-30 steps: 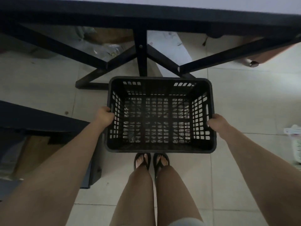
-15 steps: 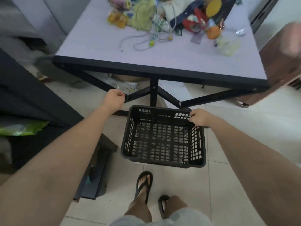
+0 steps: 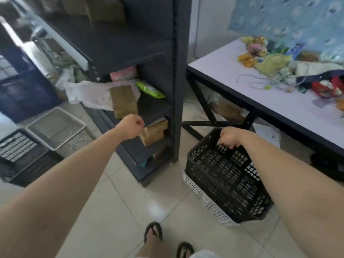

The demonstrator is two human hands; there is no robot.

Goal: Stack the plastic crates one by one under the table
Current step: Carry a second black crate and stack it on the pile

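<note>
I see a black crate (image 3: 223, 175) of matt perforated plastic, nested in a white one (image 3: 202, 200) of the same lattice plastic. The floor (image 3: 130, 205) is pale glossy tile (it throws back a soft glare). To the right, the table (image 3: 242, 86) has a smooth matt top on a black metal frame. The shelf (image 3: 175, 71) looks like dark matt metal, holding brown cardboard boxes (image 3: 123, 101).

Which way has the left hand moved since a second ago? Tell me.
Yes. The left hand has let go of the black crate and swung left, toward the dark shelf unit.
</note>
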